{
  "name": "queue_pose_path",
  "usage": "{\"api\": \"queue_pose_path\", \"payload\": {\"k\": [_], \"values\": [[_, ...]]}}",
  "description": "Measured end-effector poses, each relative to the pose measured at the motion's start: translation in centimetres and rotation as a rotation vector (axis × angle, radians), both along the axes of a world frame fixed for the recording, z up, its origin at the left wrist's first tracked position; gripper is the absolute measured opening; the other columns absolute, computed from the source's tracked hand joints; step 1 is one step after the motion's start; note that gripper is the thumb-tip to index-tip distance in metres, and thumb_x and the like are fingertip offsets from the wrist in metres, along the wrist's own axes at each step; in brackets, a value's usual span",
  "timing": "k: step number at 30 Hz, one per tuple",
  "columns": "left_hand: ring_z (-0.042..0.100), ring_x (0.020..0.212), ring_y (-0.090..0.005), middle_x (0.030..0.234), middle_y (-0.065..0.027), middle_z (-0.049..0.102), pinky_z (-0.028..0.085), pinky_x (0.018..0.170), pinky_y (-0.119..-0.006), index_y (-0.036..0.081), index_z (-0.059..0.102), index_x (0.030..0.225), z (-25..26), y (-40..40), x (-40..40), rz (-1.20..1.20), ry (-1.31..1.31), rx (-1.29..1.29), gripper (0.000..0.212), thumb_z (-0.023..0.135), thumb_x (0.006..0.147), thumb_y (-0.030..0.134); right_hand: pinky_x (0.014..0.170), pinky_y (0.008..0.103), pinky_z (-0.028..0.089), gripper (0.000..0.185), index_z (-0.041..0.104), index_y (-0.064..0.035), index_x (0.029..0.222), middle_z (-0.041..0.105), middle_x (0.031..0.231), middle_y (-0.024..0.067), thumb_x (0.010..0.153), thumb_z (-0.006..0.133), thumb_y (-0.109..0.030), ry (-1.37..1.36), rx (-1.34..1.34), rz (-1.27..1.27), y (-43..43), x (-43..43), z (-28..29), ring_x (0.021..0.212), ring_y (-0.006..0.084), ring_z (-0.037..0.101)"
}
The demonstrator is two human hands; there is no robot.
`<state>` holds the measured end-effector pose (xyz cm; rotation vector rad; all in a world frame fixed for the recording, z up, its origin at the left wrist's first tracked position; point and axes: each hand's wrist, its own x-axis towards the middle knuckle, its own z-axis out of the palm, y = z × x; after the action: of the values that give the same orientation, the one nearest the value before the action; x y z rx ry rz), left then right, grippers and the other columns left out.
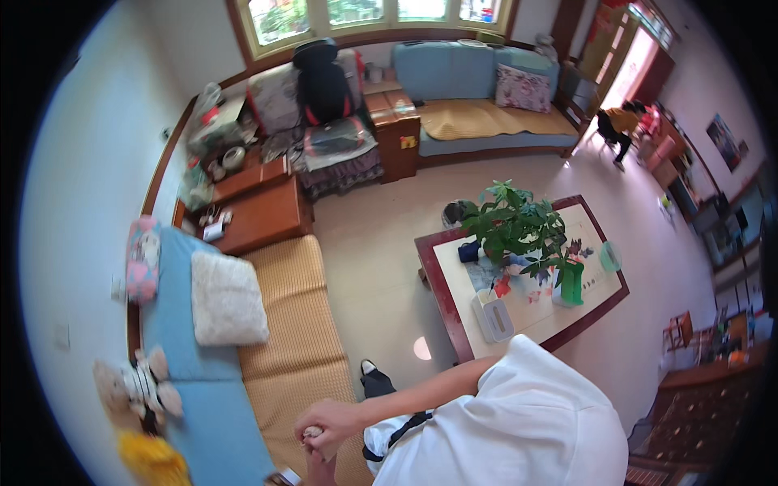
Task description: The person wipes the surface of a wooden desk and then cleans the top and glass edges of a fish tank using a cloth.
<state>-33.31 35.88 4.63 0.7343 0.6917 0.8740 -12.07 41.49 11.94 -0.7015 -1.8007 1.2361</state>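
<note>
At the lower centre, my right hand is closed around a small pale thing, too small to identify. My left hand is just below and touches it; its fingers are mostly hidden. Both hands are above the woven mat on a light-blue sofa. A white fluffy cushion lies farther up the seat. Near the bottom edge, left of my hands, is a partly cut-off white and brown object.
Behind my right arm stands a red-edged coffee table with a leafy plant, a white tissue box and a green holder. A brown wooden cabinet adjoins the sofa. Another person sits bent near the doorway.
</note>
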Motion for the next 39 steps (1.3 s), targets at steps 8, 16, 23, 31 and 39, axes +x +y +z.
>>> {"api": "queue_pose_path", "payload": {"k": [8,16,23,31,39], "values": [[0.047,0.114,-0.0167,0.121,-0.0069,0.047,0.040,0.094,-0.030,0.001,0.042,0.125,5.1,28.1,24.5,-0.895,0.521,0.283,0.070,0.081,0.071,0.025,0.070,0.0323,0.047,0.030,0.061,-0.0024,0.089,0.061,0.085,0.0098,0.086,0.062,-0.032,-0.012,-0.200,-0.565,14.4,22.4,2.0,0.075,0.0209,0.059],[0.051,0.113,-0.0160,0.120,-0.0087,0.054,0.041,0.097,-0.029,-0.001,0.045,0.125,4.0,43.8,52.2,-0.611,0.218,0.230,0.049,0.066,0.081,0.004,0.076,0.0263,0.046,0.040,0.050,-0.0044,0.106,0.056,0.095,0.0065,0.089,0.061,-0.039,0.262,-0.511,-1.014,29.0,43.9,-3.2,0.091,0.0102,0.052],[0.055,0.098,-0.0148,0.106,-0.0063,0.056,0.044,0.087,-0.029,0.002,0.049,0.117,2.5,57.0,70.9,-0.301,0.148,0.206,0.041,0.054,0.087,0.031,0.085,0.0341,0.045,0.053,0.040,-0.0005,0.117,0.055,0.108,0.0161,0.088,0.061,-0.040,0.355,-0.496,-0.970,42.5,60.1,0.8,0.099,0.0210,0.056],[0.055,0.075,-0.0116,0.082,-0.0037,0.057,0.046,0.069,-0.027,0.003,0.057,0.092,1.0,70.3,93.6,-0.373,0.170,0.024,0.038,0.046,0.091,0.038,0.088,0.0383,0.043,0.049,0.041,0.0004,0.119,0.055,0.110,0.0221,0.089,0.059,-0.034,-0.138,-0.437,-1.111,54.1,80.6,0.2,0.103,0.0331,0.056],[0.053,0.072,-0.0092,0.076,-0.0027,0.062,0.044,0.066,-0.027,-0.003,0.062,0.084,-3.2,84.2,115.9,-0.311,0.301,0.273,0.029,0.050,0.091,0.022,0.093,0.0353,0.043,0.039,0.045,-0.0012,0.119,0.058,0.111,0.0133,0.094,0.054,-0.030,-0.057,-0.714,-1.141,61.7,106.8,-3.0,0.105,0.0226,0.055]]}}
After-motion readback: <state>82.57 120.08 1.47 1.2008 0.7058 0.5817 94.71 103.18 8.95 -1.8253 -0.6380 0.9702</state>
